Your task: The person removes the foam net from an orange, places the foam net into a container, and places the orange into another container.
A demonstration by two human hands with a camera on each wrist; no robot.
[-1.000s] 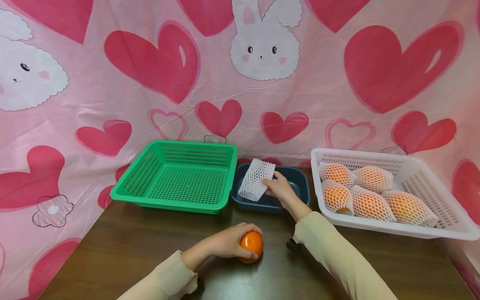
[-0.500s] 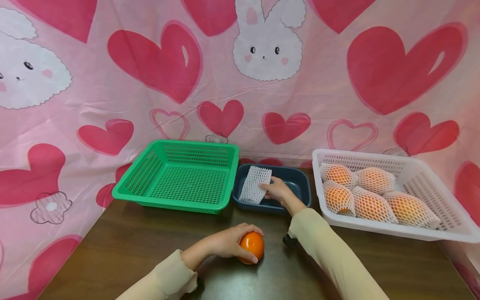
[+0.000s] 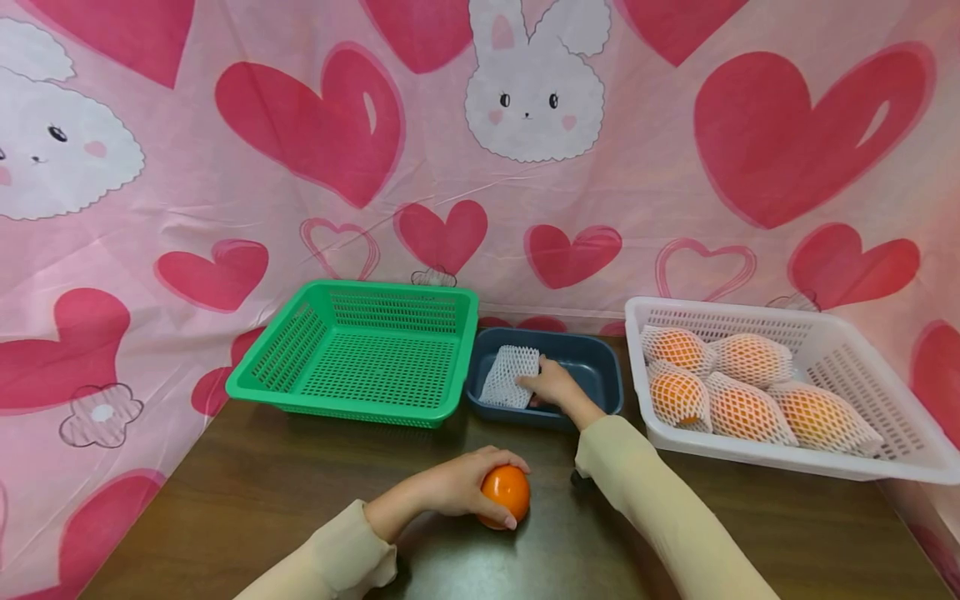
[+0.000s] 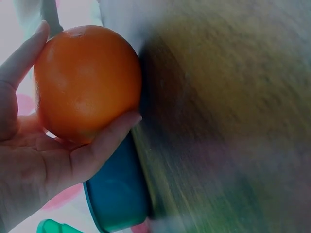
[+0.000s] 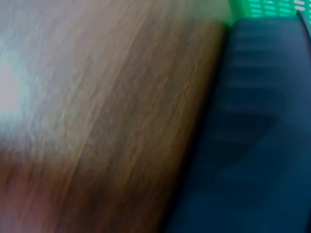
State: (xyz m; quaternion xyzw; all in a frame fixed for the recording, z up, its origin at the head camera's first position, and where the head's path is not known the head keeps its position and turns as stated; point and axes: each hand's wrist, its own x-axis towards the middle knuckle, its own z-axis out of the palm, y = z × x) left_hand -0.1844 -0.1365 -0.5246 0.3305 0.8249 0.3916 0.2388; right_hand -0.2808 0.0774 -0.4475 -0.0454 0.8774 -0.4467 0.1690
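My left hand point(image 3: 467, 483) grips a bare, shiny orange point(image 3: 506, 493) close over the table in front of me. In the left wrist view, the fingers and thumb curl round that orange point(image 4: 90, 82). Further back, my right hand point(image 3: 553, 385) reaches down into a dark blue tray point(image 3: 596, 367) and pinches the right side of a white foam net sleeve point(image 3: 510, 377). The sleeve lies flattened within the left half of the tray. In the right wrist view only the tray's outer wall point(image 5: 248, 136) and the wooden table show; the hand itself is out of that view.
Left of the tray stands a green perforated basket point(image 3: 375, 362), its mesh floor showing. At the right a white basket point(image 3: 892, 383) holds several oranges in foam nets point(image 3: 746, 407). A pink curtain point(image 3: 450, 175) with hearts and rabbits hangs close behind the containers.
My right hand has lowered the foam net sleeve from above the tray's rim down into the tray. The left hand keeps its grip on the orange, nearly unmoved.
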